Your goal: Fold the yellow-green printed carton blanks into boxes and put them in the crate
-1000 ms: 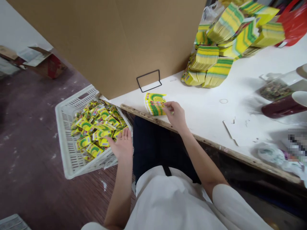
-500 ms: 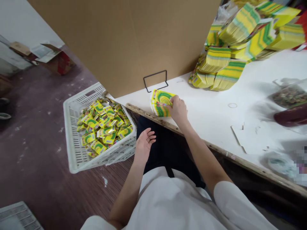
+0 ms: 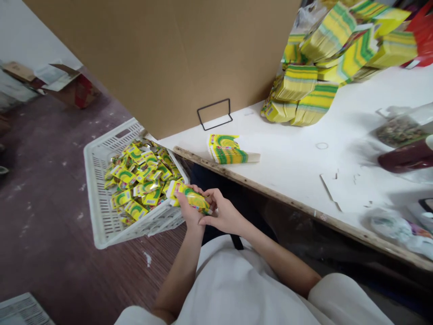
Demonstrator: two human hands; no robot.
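Note:
My left hand [image 3: 192,217] is closed around a small yellow-and-green printed carton [image 3: 192,197], thumb on its upper face. A white flap sticks out at the carton's left end. My right hand [image 3: 225,213] pinches at the carton's right end, its fingertips partly hiding that end. Both hands are in front of my waist, beside the basket's near corner. On the table edge just beyond lies a fanned stack of flat printed cartons [image 3: 226,150], with neither hand on it. A white plastic basket [image 3: 96,194] to the left holds many yellow-and-green packs [image 3: 142,176].
A large cardboard sheet or box [image 3: 176,67] rises behind a black wire frame [image 3: 214,115]. Bundled flat cartons [image 3: 311,99] are piled on the white table [image 3: 280,167]. At right sit a dark red object [image 3: 402,155] and plastic bags [image 3: 385,225]. An open box [image 3: 74,88] stands on the floor.
My right hand has left the stack on the table and come down to my left hand. A carton is now held between both hands, and my left fingers have closed on it.

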